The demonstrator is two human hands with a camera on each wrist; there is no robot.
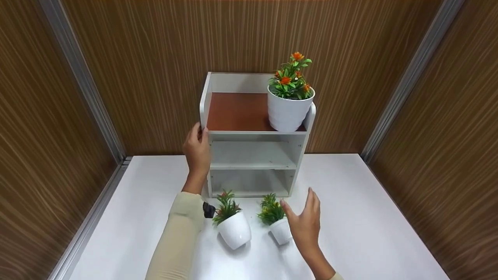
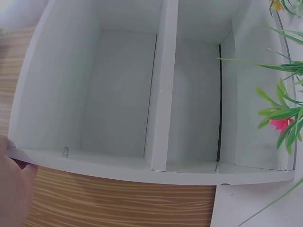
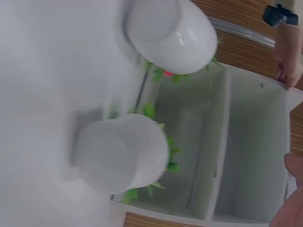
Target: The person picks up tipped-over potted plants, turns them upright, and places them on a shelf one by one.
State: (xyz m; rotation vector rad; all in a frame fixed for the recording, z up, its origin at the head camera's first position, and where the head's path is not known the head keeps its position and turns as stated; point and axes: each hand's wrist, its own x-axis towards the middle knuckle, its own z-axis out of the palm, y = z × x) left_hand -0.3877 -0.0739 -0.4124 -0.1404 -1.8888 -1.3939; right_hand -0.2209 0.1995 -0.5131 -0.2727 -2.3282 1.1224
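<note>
At the far left, a beige sleeve (image 1: 177, 233) leads up to the left hand (image 1: 197, 151), clamped on the left side panel of the white shelf unit (image 1: 253, 133), thumb at the panel's front edge. The unit stands upright on the white table (image 1: 350, 217), directly right of that hand, its two lower compartments facing the person. In front of it, right of the left forearm, a red-flowered plant in a white pot (image 1: 235, 231) lies on its side, leaves toward the shelf. Next comes a smaller potted plant (image 1: 281, 232), also lying (the right hand hides part of its pot). Above, on the unit's reddish-brown top, an orange-flowered plant in a large white pot (image 1: 290, 111) stands upright at the right end. Rightmost, the right hand (image 1: 306, 221) has thumb and fingers spread apart, just beside the smaller plant, near the shelf's lower right corner.
</note>
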